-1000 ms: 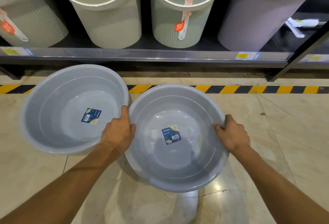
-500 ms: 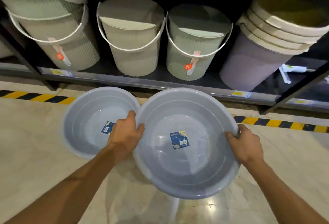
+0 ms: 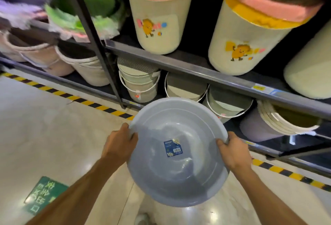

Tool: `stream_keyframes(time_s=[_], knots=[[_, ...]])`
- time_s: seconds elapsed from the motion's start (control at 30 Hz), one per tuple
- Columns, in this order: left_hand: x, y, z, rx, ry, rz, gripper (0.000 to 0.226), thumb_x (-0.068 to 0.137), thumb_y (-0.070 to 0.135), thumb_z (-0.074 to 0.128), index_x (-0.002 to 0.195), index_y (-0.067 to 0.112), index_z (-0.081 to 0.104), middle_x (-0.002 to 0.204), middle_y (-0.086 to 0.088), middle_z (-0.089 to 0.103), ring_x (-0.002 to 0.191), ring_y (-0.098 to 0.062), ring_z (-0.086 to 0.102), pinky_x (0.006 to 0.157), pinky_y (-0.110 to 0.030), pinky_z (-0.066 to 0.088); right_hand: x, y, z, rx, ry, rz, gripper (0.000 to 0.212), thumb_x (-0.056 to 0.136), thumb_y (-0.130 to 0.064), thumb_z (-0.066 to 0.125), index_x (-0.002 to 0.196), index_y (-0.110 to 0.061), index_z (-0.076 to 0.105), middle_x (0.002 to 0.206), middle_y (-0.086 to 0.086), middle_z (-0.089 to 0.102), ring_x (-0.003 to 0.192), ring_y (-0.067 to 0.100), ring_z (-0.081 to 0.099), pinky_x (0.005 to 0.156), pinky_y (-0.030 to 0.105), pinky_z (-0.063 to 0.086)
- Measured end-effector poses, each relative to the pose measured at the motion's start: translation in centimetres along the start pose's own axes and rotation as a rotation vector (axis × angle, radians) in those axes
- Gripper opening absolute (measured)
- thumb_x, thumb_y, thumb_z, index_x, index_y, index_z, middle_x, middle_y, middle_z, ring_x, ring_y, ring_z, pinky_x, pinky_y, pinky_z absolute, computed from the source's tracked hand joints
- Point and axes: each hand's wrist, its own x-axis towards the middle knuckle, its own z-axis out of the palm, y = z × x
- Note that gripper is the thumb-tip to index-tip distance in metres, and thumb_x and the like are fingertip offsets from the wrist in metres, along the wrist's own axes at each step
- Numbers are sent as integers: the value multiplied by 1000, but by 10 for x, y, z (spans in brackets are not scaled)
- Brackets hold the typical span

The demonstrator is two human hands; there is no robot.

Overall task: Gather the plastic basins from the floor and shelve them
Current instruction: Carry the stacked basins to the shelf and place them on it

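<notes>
I hold a grey plastic basin (image 3: 179, 176) with a blue label inside, lifted above the floor in front of the shelving. My left hand (image 3: 120, 144) grips its left rim and my right hand (image 3: 232, 150) grips its right rim. The basin tilts toward me, its far rim near the lowest shelf. The second grey basin is out of view.
Dark metal shelving (image 3: 197, 71) holds ribbed lidded buckets (image 3: 141, 85) below and cream bins with cartoon prints (image 3: 157, 26) above. A black upright post (image 3: 93, 35) divides the bays. Yellow-black tape (image 3: 100, 106) lines the floor, and a green floor sign (image 3: 43, 194) lies at lower left.
The basin has risen off the floor in both hands, and my view has swung up and left. The second basin has dropped out of sight.
</notes>
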Motion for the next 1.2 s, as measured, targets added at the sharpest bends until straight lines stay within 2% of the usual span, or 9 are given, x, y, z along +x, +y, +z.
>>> stream_keyframes(time_s=[0.17,0.33,0.43,0.53,0.73,0.93,1.0,1.07,1.2], knots=[[12,-10,-61,48,46,-8,21,99,36,48,103,16,50,85,-9,66,67,-29,60,59,-38,51,-4,-67,-12,-1,-26,-16,26,93,-41,58,103,-18,53,100,18,70,91,42,64,67,40,43],[41,-25,-64,68,32,-49,29,100,40,47,113,14,53,91,-9,69,74,-33,66,67,-46,61,18,-90,8,-6,-57,-35,35,96,-37,59,120,-12,58,93,11,63,80,34,55,68,36,38],[65,-36,-42,71,63,-74,28,99,38,48,114,15,54,77,-1,59,64,-26,58,58,-37,52,42,-91,31,-30,-87,-50,35,97,-37,58,122,-12,57,92,6,59,79,27,48,68,36,39],[93,-53,-8,95,86,-88,25,96,37,51,109,15,54,66,5,46,59,-24,49,54,-33,40,69,-83,68,-37,-105,-54,34,98,-37,56,121,-12,57,92,5,59,80,27,49,69,35,41],[166,-106,97,79,63,-42,20,94,34,55,95,17,43,70,1,51,60,-25,48,55,-35,38,130,-43,182,-32,-88,-68,23,97,-35,59,102,-14,54,85,6,59,81,35,60,66,36,40],[237,-164,210,85,48,29,22,93,30,54,90,10,45,80,-14,61,68,-36,51,58,-39,39,188,10,310,-33,-43,-82,38,97,-31,62,126,-6,61,110,18,70,90,37,63,81,47,54],[256,-186,244,99,57,50,23,93,31,55,91,10,45,82,-15,61,74,-41,55,60,-39,41,204,26,347,-56,-18,-100,32,95,-32,63,115,-7,64,103,18,69,91,42,62,75,43,49],[269,-208,272,99,67,40,23,92,33,55,90,14,43,78,-10,55,71,-38,52,61,-40,44,216,40,378,-77,8,-114,22,93,-32,64,99,-12,63,88,13,63,76,35,52,68,36,39],[280,-238,313,-28,33,-13,22,88,35,56,82,19,42,76,-7,52,65,-32,58,62,-45,58,227,60,422,-116,47,-154,18,92,-33,65,89,-18,56,78,6,54,70,29,43,67,34,36]])
